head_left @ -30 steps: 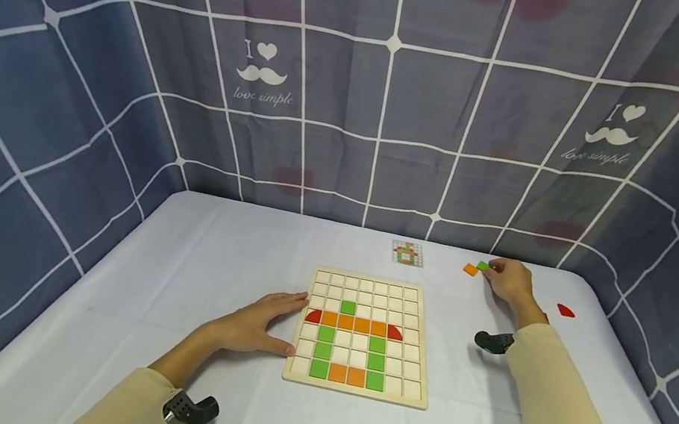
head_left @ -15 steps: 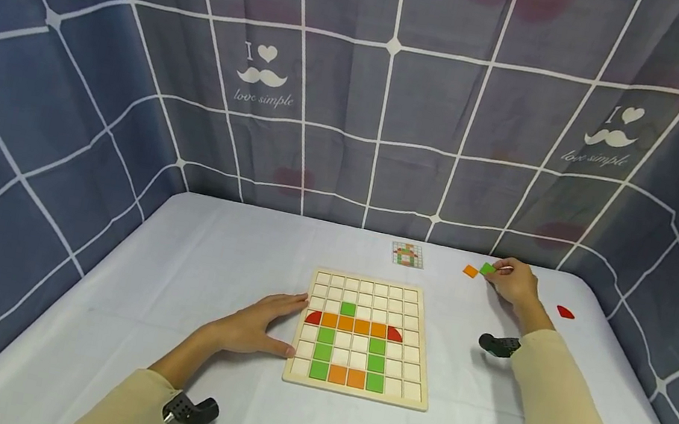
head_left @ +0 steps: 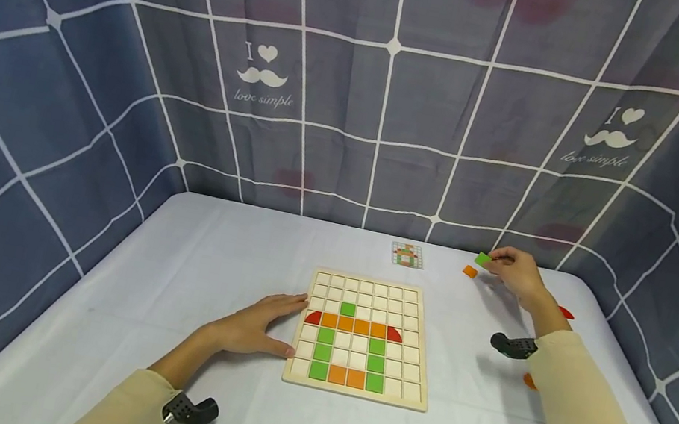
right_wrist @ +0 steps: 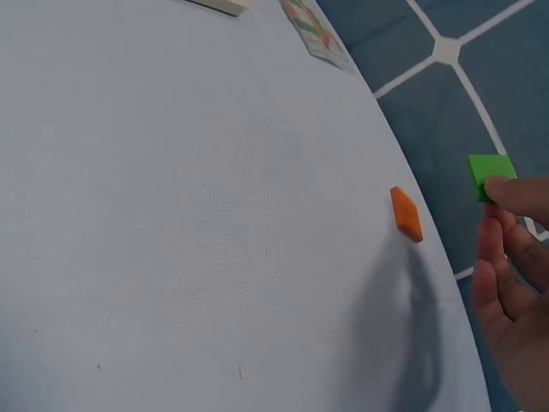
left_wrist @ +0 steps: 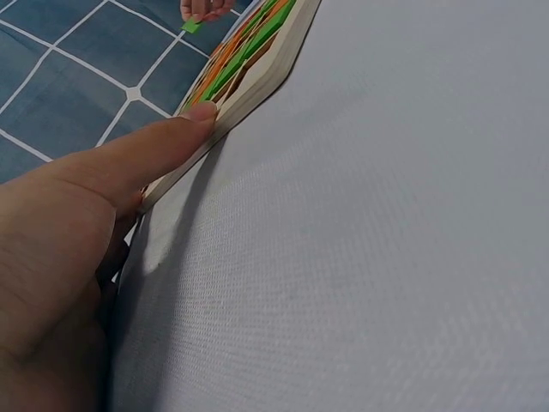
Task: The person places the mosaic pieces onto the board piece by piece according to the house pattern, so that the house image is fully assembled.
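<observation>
At the back right, my right hand (head_left: pixel 518 274) pinches a green square tile (right_wrist: pixel 487 174) between thumb and fingers, held above the table. An orange square tile (head_left: pixel 470 271) lies on the cloth just below and left of it. My left hand (head_left: pixel 255 322) rests at the left edge of a wooden grid board (head_left: pixel 355 395), fingers extended, thumb (left_wrist: pixel 163 148) against the rim. Green, orange and red tiles fill some of the board's cells: an orange row with a red piece (head_left: pixel 394 334) at each end, green columns beneath, and one green tile (head_left: pixel 348 309) above.
A small pattern card (head_left: pixel 407 255) lies behind the board. To the right, a red piece (head_left: pixel 566 312) and an orange piece (head_left: pixel 530 381) are partly hidden by the right arm. A dark checked curtain (head_left: pixel 349 77) surrounds the white table (head_left: pixel 224 245) at back and sides.
My right hand has lifted the green tile off the cloth beside the orange one, its forearm shifting right. An orange piece now shows by the right sleeve. The left hand stays put.
</observation>
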Demonstrator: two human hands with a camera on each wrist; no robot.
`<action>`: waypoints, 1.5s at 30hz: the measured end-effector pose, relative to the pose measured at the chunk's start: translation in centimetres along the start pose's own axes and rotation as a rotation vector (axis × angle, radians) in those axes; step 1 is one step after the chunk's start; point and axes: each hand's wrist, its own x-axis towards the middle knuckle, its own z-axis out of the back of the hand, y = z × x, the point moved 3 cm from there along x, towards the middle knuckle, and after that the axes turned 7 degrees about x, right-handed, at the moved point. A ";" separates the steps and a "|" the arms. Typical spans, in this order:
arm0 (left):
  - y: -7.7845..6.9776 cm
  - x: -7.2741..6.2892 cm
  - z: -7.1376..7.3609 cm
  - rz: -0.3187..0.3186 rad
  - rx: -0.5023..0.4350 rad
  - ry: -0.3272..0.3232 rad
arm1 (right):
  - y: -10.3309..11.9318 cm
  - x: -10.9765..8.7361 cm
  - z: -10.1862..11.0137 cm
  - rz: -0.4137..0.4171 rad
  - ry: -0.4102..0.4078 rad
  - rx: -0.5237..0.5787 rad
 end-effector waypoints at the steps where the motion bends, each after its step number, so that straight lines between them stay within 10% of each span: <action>1: 0.0 0.0 0.0 0.001 0.002 -0.001 | 0.3 -0.1 -0.1 0.000 0.022 0.000; 17: 0.0 -0.1 0.0 -0.004 -0.016 -0.004 | 4.0 -2.2 -3.0 0.045 0.314 -0.057; 45: -0.2 -0.1 0.2 -0.002 -0.007 -0.005 | 6.7 -6.0 -12.4 0.182 0.467 -0.016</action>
